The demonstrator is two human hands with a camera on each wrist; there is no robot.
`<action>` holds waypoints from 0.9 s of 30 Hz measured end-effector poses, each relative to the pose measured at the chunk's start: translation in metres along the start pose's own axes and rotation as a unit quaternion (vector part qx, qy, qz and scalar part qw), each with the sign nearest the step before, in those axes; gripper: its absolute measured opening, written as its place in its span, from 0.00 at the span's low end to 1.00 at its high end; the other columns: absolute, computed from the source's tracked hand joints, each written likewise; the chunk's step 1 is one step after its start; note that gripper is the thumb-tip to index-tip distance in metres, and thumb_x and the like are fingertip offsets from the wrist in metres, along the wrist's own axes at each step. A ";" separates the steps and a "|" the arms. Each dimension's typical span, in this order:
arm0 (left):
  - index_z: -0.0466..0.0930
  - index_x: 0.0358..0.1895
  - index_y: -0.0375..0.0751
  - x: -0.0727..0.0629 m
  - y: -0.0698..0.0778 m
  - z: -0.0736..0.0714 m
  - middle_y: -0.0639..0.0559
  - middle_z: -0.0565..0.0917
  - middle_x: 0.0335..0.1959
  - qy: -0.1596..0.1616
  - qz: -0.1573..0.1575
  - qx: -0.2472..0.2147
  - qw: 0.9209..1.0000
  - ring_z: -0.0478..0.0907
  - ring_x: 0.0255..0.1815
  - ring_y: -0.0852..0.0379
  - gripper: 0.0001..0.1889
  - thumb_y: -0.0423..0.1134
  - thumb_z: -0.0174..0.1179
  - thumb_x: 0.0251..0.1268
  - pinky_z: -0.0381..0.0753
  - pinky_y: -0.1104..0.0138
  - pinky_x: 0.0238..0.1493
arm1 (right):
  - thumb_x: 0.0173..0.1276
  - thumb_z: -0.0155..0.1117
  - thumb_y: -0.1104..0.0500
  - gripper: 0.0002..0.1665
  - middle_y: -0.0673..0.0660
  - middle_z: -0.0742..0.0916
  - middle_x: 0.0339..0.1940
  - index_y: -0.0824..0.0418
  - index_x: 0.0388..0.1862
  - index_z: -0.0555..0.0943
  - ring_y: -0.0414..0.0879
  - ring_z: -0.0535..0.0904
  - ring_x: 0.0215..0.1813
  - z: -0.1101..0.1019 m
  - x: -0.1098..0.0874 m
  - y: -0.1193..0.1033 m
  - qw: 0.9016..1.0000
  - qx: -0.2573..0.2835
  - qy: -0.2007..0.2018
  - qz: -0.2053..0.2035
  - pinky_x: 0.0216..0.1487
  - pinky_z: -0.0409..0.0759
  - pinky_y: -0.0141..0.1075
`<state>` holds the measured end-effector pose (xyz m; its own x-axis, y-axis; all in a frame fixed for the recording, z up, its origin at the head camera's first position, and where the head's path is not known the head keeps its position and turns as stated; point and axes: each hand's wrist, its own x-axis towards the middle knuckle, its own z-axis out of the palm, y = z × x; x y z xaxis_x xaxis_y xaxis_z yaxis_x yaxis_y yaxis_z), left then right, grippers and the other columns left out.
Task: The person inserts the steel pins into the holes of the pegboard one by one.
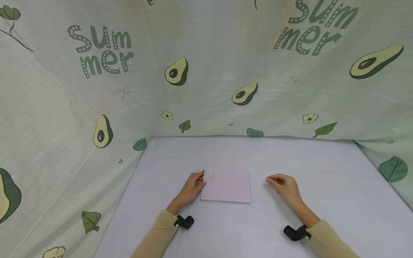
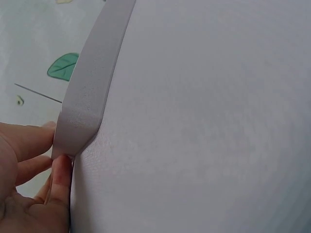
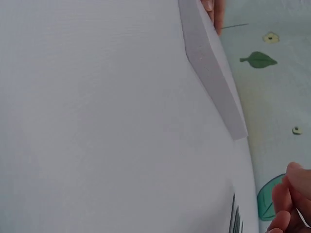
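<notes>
Board (image 1: pixel 227 188) rests on the table (image 1: pixel 226 229), apparently being steadied by the left hand (image 1: pixel 190 188) gripping its left edge, while the right hand (image 1: pixel 286 185), fingertips together, contents unclear, is near thin sticks (image 3: pixel 235 221), the next move likely calling for precise pinching.

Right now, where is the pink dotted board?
In the head view, the pink dotted board lies on the white table below centre, its left edge in the grip of the left hand; the right hand is apart, to its right.
</notes>
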<state>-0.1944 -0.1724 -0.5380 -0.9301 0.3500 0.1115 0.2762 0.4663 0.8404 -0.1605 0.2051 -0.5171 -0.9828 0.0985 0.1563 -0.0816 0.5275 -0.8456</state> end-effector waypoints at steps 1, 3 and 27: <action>0.62 0.72 0.24 0.000 0.000 0.000 0.37 0.71 0.54 0.000 0.001 0.002 1.000 0.71 0.55 0.46 0.28 0.33 0.56 0.75 0.78 0.60 0.59 | 0.65 0.73 0.57 0.14 0.59 0.88 0.35 0.69 0.39 0.88 0.38 0.74 0.32 -0.001 -0.001 0.001 1.000 -0.002 0.004 -0.001 0.29 0.74 0.26; 0.62 0.72 0.24 0.000 0.001 0.000 0.37 0.71 0.54 0.000 0.001 0.004 1.000 0.71 0.54 0.46 0.28 0.33 0.56 0.75 0.78 0.61 0.59 | 0.65 0.73 0.58 0.13 0.58 0.88 0.33 0.69 0.38 0.88 0.37 0.72 0.30 -0.002 -0.004 0.003 1.000 -0.002 0.011 0.002 0.27 0.73 0.27; 0.63 0.71 0.24 0.000 0.001 0.000 0.36 0.71 0.54 0.005 -0.004 -0.003 1.000 0.71 0.54 0.46 0.27 0.32 0.57 0.74 0.78 0.57 0.60 | 0.60 0.75 0.65 0.05 0.52 0.85 0.24 0.67 0.34 0.88 0.35 0.69 0.25 0.004 -0.016 0.023 0.997 -0.047 0.052 -0.029 0.23 0.68 0.28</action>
<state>-0.1945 -0.1718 -0.5375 -0.9345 0.3384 0.1103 0.2675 0.4635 0.8447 -0.1470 0.2123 -0.5408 -0.9540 0.1505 0.2592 -0.1166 0.6106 -0.7833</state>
